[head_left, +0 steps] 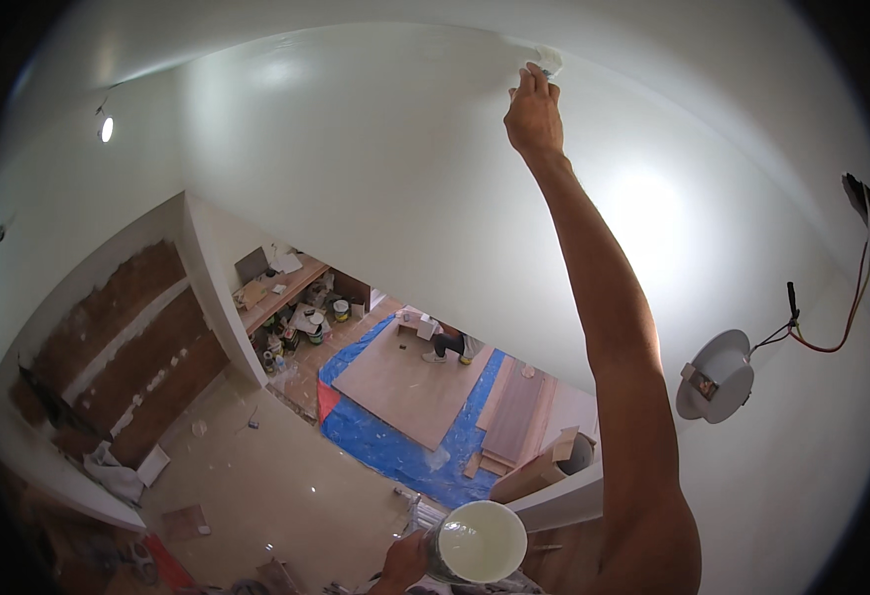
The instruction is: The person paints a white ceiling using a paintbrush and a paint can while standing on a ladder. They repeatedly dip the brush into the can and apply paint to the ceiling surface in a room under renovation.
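Note:
My right arm reaches high up, and my right hand (534, 114) is closed round a paintbrush (549, 61). Its pale bristles are at the top of the white wall (385, 149), near where the wall meets the ceiling; the handle is mostly hidden by my fingers. Low in the view, my left hand (405, 563) grips a round paint pot (434, 555) from its left side. Whitish paint (482, 545) shows inside the pot.
A round downlight (721, 377) hangs by wires at the right, and a lit bulb (107, 129) hangs at the left. Far below, a person (447, 344) is beside a large board (405, 387) on blue sheeting (356, 451). Cluttered shelves (301, 288) and a cardboard box (544, 466) stand there.

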